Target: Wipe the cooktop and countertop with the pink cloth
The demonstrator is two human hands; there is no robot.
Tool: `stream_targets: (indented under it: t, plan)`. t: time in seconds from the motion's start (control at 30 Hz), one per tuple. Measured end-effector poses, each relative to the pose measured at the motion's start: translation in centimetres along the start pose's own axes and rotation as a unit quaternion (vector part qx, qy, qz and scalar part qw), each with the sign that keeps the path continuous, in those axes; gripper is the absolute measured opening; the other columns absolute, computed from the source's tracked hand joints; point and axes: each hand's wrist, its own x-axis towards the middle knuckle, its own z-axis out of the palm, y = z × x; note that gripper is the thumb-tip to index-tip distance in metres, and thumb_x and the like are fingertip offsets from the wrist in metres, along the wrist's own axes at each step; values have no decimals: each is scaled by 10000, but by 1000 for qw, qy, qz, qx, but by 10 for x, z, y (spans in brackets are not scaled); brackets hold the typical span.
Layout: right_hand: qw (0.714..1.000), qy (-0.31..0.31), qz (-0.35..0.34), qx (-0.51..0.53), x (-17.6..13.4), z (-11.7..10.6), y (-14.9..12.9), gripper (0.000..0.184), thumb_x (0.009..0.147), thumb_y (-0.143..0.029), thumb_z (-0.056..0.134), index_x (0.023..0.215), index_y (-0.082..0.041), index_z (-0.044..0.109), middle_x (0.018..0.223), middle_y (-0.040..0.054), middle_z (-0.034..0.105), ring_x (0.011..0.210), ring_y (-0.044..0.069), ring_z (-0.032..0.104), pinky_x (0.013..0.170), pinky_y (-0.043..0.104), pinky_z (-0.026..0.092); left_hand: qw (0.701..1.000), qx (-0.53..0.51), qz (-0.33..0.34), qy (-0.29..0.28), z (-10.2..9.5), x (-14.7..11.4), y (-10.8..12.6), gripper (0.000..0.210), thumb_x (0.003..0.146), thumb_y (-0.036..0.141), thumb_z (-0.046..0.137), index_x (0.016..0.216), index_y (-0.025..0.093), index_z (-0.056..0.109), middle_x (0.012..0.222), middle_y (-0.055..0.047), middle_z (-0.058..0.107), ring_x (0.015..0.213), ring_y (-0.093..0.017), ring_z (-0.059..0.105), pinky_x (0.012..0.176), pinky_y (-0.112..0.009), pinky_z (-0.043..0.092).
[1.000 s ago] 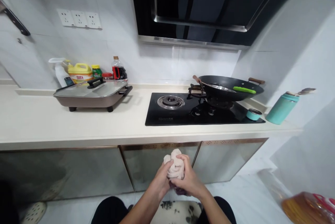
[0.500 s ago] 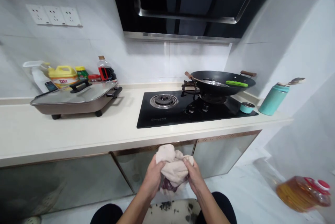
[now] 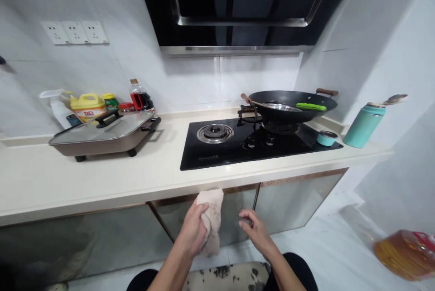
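A pale beige cloth (image 3: 212,209) hangs folded from my left hand (image 3: 193,230), whose fingers are closed around its left side. The cloth is held just in front of the counter's front edge, before the cabinet doors. To the right of it, apart from the cloth, my right hand (image 3: 255,231) has nothing in it; its fingers are curved, with a gap between thumb and fingers. Part of the cloth is hidden behind my left hand.
A black gas stove (image 3: 238,146) carries a wok (image 3: 288,112) with a green-handled utensil (image 3: 311,106). An electric pan with a glass lid (image 3: 98,141) stands left on the counter (image 3: 163,164). A teal flask (image 3: 365,125) is at the right end; an oil jug (image 3: 404,254) sits on the floor.
My right hand has let go of the cloth and moved slightly right. The cloth is now only in my left hand, hanging narrower and longer. The view has shifted slightly.
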Motion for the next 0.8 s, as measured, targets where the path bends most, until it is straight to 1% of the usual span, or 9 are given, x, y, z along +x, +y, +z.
stream_targets:
  t: [0.07,0.13,0.23,0.3,0.4,0.5,0.63,0.73,0.8]
  plan:
    - [999,-37,-26,-14,-3,-2,-15,363,764,-537,745,1007,-267,751,1251,75,698,1201,295,622,1021,421,488,999,36,-2,-13,2,-1,-2,528,653,293,817,1155,167,715,1054,-107,777,968,-260,728,848,-319,554]
    - [997,-71,-40,-7,-2,-5,-36,429,800,-510,752,1172,-298,726,1387,71,650,1326,307,561,1111,454,438,995,91,-16,-37,3,-2,-3,450,684,339,795,1092,173,703,940,-65,753,842,-219,697,761,-292,530]
    - [990,-127,-43,42,5,-6,-66,771,734,-524,842,1433,-314,592,1502,100,580,1398,322,510,1151,482,409,977,188,-41,-96,5,-4,2,368,736,393,752,1034,196,664,816,7,669,690,-150,587,655,-249,458]
    - [982,-173,-42,60,10,-2,-82,861,696,-558,865,1455,-276,573,1416,113,637,1304,327,574,1084,467,460,955,256,-24,-148,10,-4,8,305,771,387,724,1005,206,651,812,25,632,690,-136,542,660,-237,434]
    - [976,-210,-51,28,13,7,-97,565,775,-592,779,1192,-215,721,1113,60,729,1033,276,647,924,390,506,906,357,39,-223,17,-5,16,160,815,326,681,909,200,651,856,13,628,803,-157,538,750,-242,437]
    - [983,-161,-87,-5,11,12,-104,350,826,-550,720,879,-205,741,899,18,684,861,213,607,806,322,482,878,403,75,-248,20,-4,12,111,850,302,645,885,196,651,893,0,639,865,-176,534,813,-258,434]
    - [985,-103,-129,-57,6,10,-114,322,831,-485,722,667,-216,658,782,-8,579,743,161,538,708,282,432,894,378,73,-227,18,-6,-1,148,829,304,675,919,192,636,868,2,616,827,-168,523,772,-253,419]
    - [980,-97,-146,-93,5,4,-126,345,870,-466,693,635,-221,630,761,-11,548,725,154,532,692,276,415,905,361,73,-213,13,-6,-4,222,777,283,714,967,194,640,883,-7,637,829,-179,551,764,-255,431]
    - [981,-72,-153,-94,7,-1,-136,377,871,-495,683,621,-223,612,743,-8,548,725,163,536,689,279,414,894,398,91,-184,6,-4,-3,208,749,264,722,936,204,654,864,-3,653,825,-187,563,766,-256,432]
